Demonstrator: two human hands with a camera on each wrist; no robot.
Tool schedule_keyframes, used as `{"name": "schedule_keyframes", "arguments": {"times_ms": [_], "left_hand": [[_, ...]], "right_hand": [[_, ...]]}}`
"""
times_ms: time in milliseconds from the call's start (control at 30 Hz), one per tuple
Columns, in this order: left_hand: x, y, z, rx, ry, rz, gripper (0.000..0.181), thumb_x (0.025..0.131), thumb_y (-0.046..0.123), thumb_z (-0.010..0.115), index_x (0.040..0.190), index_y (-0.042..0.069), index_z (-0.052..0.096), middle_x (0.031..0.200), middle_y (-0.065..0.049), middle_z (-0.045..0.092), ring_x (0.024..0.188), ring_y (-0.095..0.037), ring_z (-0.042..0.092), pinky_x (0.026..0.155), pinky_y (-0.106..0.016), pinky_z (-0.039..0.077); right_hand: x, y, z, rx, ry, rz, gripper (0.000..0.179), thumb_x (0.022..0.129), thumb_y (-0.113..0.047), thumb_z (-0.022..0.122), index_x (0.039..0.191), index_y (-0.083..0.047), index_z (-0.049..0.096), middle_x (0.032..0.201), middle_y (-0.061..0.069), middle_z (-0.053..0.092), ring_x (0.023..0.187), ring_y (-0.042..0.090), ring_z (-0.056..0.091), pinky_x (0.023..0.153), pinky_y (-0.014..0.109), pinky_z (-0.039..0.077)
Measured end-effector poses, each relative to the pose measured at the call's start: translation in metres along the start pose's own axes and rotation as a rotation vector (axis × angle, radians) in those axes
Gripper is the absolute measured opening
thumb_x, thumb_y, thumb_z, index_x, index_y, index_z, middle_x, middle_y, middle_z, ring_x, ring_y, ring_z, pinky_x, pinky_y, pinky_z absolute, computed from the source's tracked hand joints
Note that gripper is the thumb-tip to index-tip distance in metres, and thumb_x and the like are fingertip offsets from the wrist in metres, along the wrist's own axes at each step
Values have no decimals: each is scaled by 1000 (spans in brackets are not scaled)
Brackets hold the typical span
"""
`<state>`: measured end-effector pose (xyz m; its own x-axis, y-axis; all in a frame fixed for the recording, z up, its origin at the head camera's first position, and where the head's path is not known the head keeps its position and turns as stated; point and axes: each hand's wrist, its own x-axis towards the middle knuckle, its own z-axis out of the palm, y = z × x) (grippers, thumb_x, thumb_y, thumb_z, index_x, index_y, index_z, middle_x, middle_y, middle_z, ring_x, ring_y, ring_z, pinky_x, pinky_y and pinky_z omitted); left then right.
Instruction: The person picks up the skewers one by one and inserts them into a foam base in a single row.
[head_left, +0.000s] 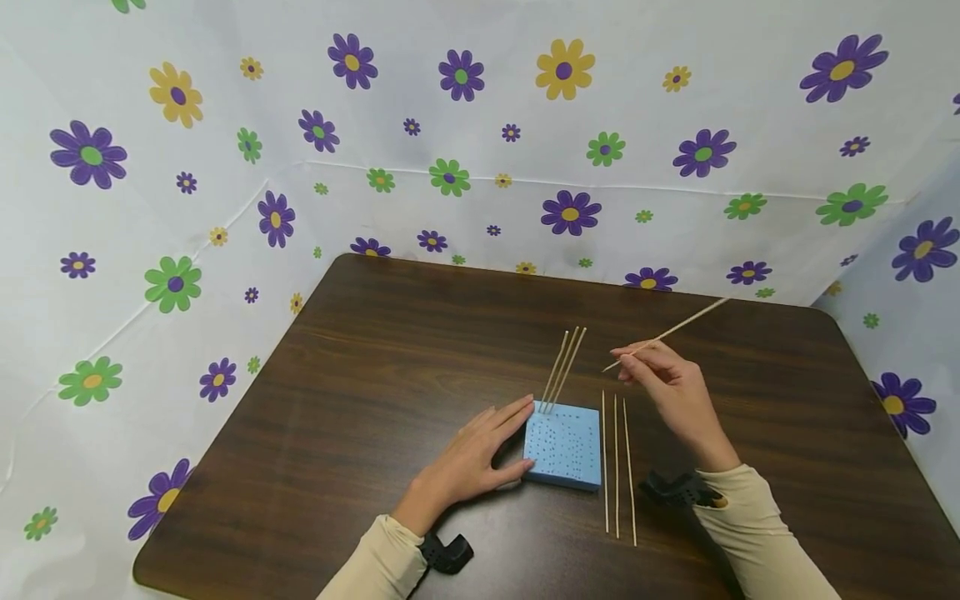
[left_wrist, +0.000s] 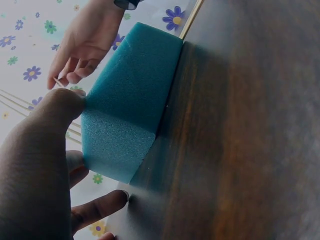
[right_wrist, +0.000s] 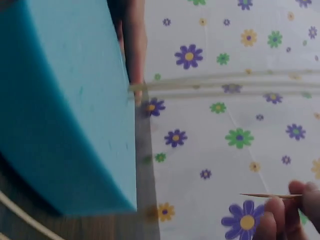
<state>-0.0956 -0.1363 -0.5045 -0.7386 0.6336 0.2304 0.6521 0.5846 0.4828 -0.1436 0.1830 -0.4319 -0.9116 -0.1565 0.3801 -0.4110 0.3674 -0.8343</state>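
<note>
While left hand point(head_left: 468, 461), fingers spread, touches block point(head_left: 564, 447) along its left edge, right hand point(head_left: 672, 385) pinches stick point(head_left: 693, 317) over table point(head_left: 795, 417), its right edge well apart.

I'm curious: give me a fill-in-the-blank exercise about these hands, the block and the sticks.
1. The left hand touches a foam block whose color is ____.
2. Wooden skewers stuck in the block number ____.
3. The right hand pinches a skewer; how many? ____.
4. In the head view, loose skewers lie to the block's ____.

Missing words: blue; three; one; right.
</note>
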Motion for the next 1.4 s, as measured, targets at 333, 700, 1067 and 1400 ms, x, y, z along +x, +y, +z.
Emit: {"name": "schedule_keyframes", "arguments": {"times_ms": [333,700,1067,1400], "left_hand": [[-1,-1,1,10,9,1,77,104,51,57,167,20,25,173,-1,31,155,-18,39,125,-56,36],[1,1,-2,10,-7,3,76,105,49,57,167,19,26,173,-1,30,155,-18,39,124,-57,37],[0,-1,-2,-3,-20,-14,78,104,48,59,167,19,25,174,1,29,156,-17,37,126,-57,34],[0,-1,-2,-2,-18,-17,78,104,49,59,168,21,24,174,1,28,156,-16,37,126,-56,34]], "right_hand": [[-1,-13,28,-159,-183,26,11,98,-15,73,108,-11,76,92,2,79,78,11,74,69,20,59],[-1,-13,43,-197,-288,-34,5,96,-13,75,99,-14,79,90,-2,78,77,5,69,69,22,60],[1,-12,47,-204,-318,-69,5,95,-15,75,97,-19,79,87,-9,76,76,4,69,69,25,61],[1,-15,50,-280,-343,-87,7,92,-10,78,98,-15,81,91,-5,79,76,0,66,68,22,60]]}}
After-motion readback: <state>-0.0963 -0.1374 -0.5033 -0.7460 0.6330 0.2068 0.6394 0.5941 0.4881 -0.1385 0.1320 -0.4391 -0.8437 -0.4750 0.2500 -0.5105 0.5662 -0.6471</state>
